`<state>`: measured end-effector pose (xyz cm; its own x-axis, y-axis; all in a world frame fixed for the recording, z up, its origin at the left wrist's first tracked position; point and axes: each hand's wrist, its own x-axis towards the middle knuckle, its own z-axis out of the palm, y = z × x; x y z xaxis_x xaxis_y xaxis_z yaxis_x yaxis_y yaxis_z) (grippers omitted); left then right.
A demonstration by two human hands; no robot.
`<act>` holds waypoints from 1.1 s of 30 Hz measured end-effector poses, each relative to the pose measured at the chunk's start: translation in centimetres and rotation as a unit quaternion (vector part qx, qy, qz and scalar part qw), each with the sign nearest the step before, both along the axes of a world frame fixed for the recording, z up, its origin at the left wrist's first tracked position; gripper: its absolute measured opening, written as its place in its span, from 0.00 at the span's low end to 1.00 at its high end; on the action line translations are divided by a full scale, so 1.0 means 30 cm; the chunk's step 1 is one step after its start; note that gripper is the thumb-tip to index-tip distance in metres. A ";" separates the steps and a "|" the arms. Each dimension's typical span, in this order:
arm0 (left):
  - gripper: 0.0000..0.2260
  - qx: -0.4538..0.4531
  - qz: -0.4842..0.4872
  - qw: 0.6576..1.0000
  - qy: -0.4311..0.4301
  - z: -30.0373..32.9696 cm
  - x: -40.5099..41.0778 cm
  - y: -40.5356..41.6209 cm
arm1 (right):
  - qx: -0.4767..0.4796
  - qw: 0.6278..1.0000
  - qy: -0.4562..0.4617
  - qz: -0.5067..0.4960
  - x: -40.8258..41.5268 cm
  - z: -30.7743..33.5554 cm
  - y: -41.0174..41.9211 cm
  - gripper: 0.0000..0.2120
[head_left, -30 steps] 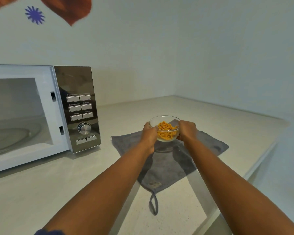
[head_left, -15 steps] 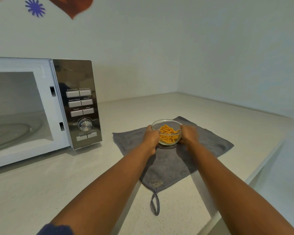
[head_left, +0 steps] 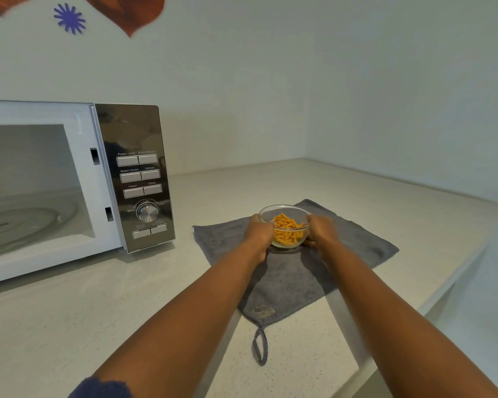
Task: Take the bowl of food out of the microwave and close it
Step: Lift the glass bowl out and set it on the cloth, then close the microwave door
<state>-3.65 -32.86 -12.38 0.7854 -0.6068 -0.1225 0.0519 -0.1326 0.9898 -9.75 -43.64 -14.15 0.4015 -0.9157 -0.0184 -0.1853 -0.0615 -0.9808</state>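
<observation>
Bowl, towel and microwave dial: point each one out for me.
Bowl (head_left: 270, 215): head view, bare glass of the far rim.
Towel (head_left: 354, 248): head view, flat grey cloth right of the bowl.
Dial (head_left: 147, 211): head view, middle of the metal knob on the control panel.

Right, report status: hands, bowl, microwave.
Both hands, left and right, gripping bowl. Bowl on grey cloth, out of microwave. Microwave cavity open, door out of view. Nothing in the way.
</observation>
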 end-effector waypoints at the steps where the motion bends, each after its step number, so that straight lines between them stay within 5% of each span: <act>1: 0.18 0.008 0.003 1.000 -0.010 0.010 -0.006 0.006 | -0.002 1.000 0.008 0.008 -0.006 0.011 0.016 0.09; 8: 0.27 0.032 0.035 0.997 -0.066 0.041 0.014 0.070 | -0.141 0.984 0.082 -0.067 -0.030 0.091 0.092 0.16; 12: 0.25 0.053 0.068 0.984 -0.154 0.084 0.046 0.131 | -0.212 0.971 -0.001 -0.113 0.008 0.138 0.166 0.17; 18: 0.25 0.057 0.139 0.940 -0.307 0.186 0.079 0.301 | -0.288 0.942 -0.162 -0.053 0.126 0.237 0.371 0.14; 24: 0.27 0.093 0.220 0.845 -0.478 0.346 0.112 0.578 | -0.370 0.902 -0.221 0.041 0.233 0.310 0.585 0.12; 33: 0.25 0.348 0.441 0.597 -0.572 0.582 0.110 1.194 | -0.413 0.853 -0.264 0.180 0.398 0.396 0.927 0.13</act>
